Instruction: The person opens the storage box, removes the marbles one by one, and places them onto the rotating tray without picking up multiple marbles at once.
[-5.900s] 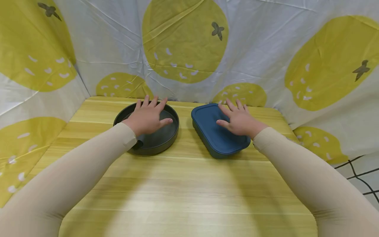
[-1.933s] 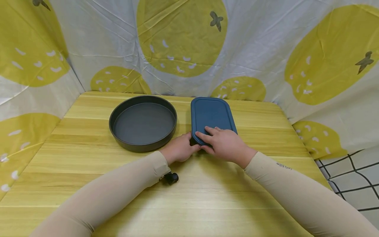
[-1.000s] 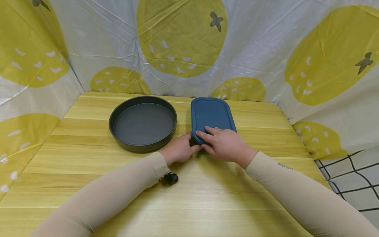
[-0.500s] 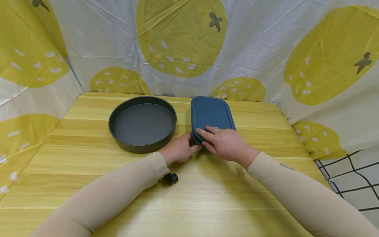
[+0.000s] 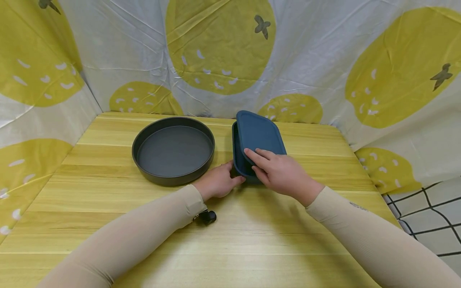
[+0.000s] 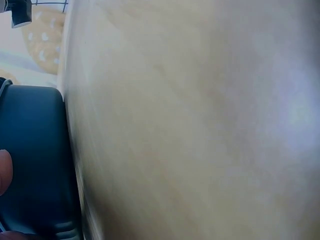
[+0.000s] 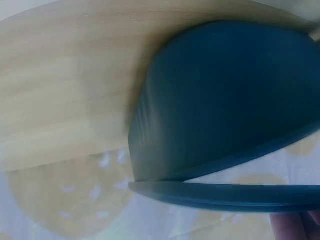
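Observation:
A blue rectangular food container (image 5: 253, 180) stands on the wooden table, its blue lid (image 5: 261, 132) tilted up along the left side while the right edge still meets the rim. My right hand (image 5: 282, 172) pinches the lid's near left corner, fingers on top and thumb beneath. At the container's near left corner, my left hand (image 5: 217, 180) grips the wall; its farther fingers are hidden behind the box. The left wrist view shows the container's side (image 6: 35, 160) with a fingertip on it. In the right wrist view, a gap separates the lid (image 7: 240, 196) from the box (image 7: 230, 100).
A round dark grey pan (image 5: 174, 152) sits left of the container, close to my left forearm. Below the left wrist shows a small black device (image 5: 207, 217). A white cloth with yellow fruit prints (image 5: 306, 60) hangs behind the table (image 5: 230, 248).
The lid, earlier flat on the container, has lifted on its left side. My right hand has risen slightly and shifted right with it. My left hand and the pan have stayed put.

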{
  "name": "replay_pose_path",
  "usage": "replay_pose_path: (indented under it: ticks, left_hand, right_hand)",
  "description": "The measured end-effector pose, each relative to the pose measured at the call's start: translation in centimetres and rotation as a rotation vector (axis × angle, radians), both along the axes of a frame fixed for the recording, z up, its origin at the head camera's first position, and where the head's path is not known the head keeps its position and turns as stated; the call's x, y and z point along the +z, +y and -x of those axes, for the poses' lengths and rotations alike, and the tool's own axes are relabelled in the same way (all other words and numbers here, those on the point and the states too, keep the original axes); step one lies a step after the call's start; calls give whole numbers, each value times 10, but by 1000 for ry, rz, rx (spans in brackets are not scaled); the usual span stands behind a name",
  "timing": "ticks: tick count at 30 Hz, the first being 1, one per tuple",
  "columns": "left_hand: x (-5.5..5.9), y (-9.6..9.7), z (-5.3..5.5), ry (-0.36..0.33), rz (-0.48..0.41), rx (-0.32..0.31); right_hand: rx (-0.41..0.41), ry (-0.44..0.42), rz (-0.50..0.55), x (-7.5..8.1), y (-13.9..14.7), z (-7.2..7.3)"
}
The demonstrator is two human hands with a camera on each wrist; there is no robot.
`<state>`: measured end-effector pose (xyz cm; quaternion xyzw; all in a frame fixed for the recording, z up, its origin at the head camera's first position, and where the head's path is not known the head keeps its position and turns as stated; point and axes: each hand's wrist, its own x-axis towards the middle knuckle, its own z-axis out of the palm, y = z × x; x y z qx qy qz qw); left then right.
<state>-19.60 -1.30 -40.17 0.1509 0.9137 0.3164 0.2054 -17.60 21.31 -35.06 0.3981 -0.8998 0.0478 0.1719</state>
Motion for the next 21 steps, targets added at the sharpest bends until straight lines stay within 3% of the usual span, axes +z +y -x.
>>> replay_pose_path:
  ticks: [13, 21]
  left_hand:
    - [1, -1, -1, 18, -7, 10]
    - [0, -1, -1, 30, 4, 1]
  right_hand:
    - [-2, 165, 227, 9, 18, -2]
    - [-54, 223, 286, 14, 30, -4]
